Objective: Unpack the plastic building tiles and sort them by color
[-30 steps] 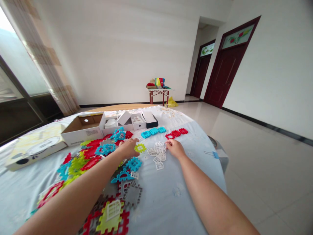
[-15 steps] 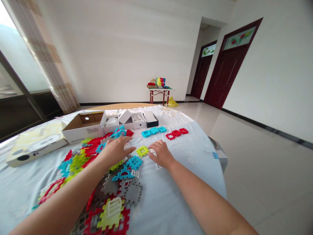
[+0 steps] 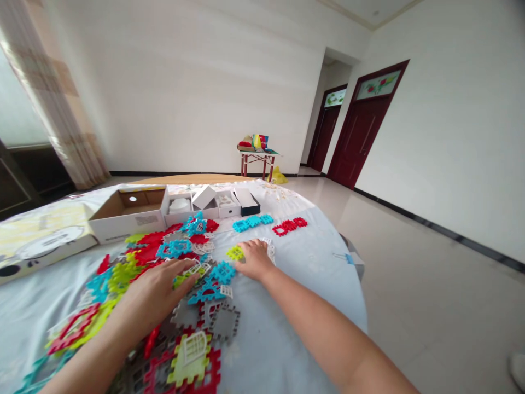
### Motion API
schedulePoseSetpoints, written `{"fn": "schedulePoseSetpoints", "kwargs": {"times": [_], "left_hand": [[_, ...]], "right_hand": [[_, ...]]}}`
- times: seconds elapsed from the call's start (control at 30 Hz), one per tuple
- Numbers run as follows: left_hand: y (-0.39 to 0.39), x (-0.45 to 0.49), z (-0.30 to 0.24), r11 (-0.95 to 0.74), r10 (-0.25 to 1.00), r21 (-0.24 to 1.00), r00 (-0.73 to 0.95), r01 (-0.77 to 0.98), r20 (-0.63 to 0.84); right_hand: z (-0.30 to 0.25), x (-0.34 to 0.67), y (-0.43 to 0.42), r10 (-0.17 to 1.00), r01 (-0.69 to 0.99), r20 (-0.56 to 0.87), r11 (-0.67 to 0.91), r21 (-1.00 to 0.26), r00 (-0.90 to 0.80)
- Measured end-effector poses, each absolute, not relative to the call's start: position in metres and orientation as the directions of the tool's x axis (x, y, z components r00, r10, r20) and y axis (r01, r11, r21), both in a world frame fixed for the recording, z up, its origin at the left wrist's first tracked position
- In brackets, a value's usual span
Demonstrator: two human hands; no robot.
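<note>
Interlocking plastic building pieces, assorted, on a cloth-covered desk (image 3: 293,328); two bare hands set among them.
Left hand (image 3: 162,284): held low over the loose pile, fingers parted from the thumb, a lime-green toothed piece (image 3: 184,278) and a white lattice window piece (image 3: 202,269) lying near the fingertips. Right hand (image 3: 256,261): fingers curled beside a lime-green square piece (image 3: 233,253), notched at the edges, located right of the pile; whether it is gripped cannot be told. Thin white lattice panels (image 3: 270,250) are partly covered by the right hand. Beyond are laid a blue toothed row (image 3: 253,222), a red toothed row (image 3: 289,226) and a white-sided cardboard box (image 3: 129,220), brown inside. The cloth is pale blue, softly creased.
</note>
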State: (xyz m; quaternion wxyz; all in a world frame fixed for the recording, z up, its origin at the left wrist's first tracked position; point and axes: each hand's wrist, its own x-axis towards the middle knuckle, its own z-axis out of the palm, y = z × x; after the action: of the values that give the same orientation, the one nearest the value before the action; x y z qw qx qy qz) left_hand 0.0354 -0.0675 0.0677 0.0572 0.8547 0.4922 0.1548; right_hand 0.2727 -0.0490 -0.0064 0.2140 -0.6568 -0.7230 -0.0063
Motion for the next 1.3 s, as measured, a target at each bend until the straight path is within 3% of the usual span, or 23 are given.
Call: {"fn": "schedulePoseSetpoints", "kwargs": {"times": [0.17, 0.3, 0.43, 0.53, 0.6, 0.8, 0.97, 1.17, 1.3], "left_hand": [[-0.066, 0.028, 0.066, -0.538, 0.840, 0.252, 0.489, 0.804, 0.233], [-0.065, 0.025, 0.065, -0.542, 0.839, 0.250, 0.499, 0.802, 0.218], [-0.064, 0.025, 0.065, -0.526, 0.850, 0.273, 0.493, 0.805, 0.186], [-0.062, 0.026, 0.065, -0.513, 0.859, 0.282, 0.486, 0.811, 0.162], [-0.062, 0.027, 0.067, -0.506, 0.863, 0.286, 0.483, 0.814, 0.152], [-0.060, 0.025, 0.065, -0.509, 0.861, 0.283, 0.484, 0.813, 0.159], [-0.060, 0.021, 0.068, -0.519, 0.855, 0.297, 0.485, 0.801, 0.185], [-0.055, 0.014, 0.069, -0.472, 0.880, 0.301, 0.425, 0.829, 0.211], [-0.054, 0.012, 0.071, -0.467, 0.881, 0.283, 0.411, 0.838, 0.236]], "right_hand": [[0.004, 0.301, -0.053, 0.927, 0.913, 0.365, 0.079, -0.400, 0.079], [0.013, 0.355, -0.063, 0.875, 0.900, 0.418, -0.046, -0.433, 0.246], [0.007, 0.410, -0.074, 0.872, 0.881, 0.264, -0.307, -0.361, 0.412], [0.000, 0.434, -0.081, 0.891, 0.874, 0.095, -0.408, -0.264, 0.445], [-0.002, 0.439, -0.082, 0.899, 0.881, 0.067, -0.406, -0.241, 0.433], [-0.004, 0.425, -0.061, 0.912, 0.944, 0.295, -0.212, -0.255, 0.285], [-0.011, 0.407, -0.042, 0.959, 0.974, 0.234, -0.113, -0.195, 0.158], [-0.008, 0.411, -0.036, 0.967, 0.966, 0.153, -0.174, -0.194, 0.205], [0.001, 0.400, -0.035, 0.956, 0.974, 0.240, -0.125, -0.190, 0.170]]}}
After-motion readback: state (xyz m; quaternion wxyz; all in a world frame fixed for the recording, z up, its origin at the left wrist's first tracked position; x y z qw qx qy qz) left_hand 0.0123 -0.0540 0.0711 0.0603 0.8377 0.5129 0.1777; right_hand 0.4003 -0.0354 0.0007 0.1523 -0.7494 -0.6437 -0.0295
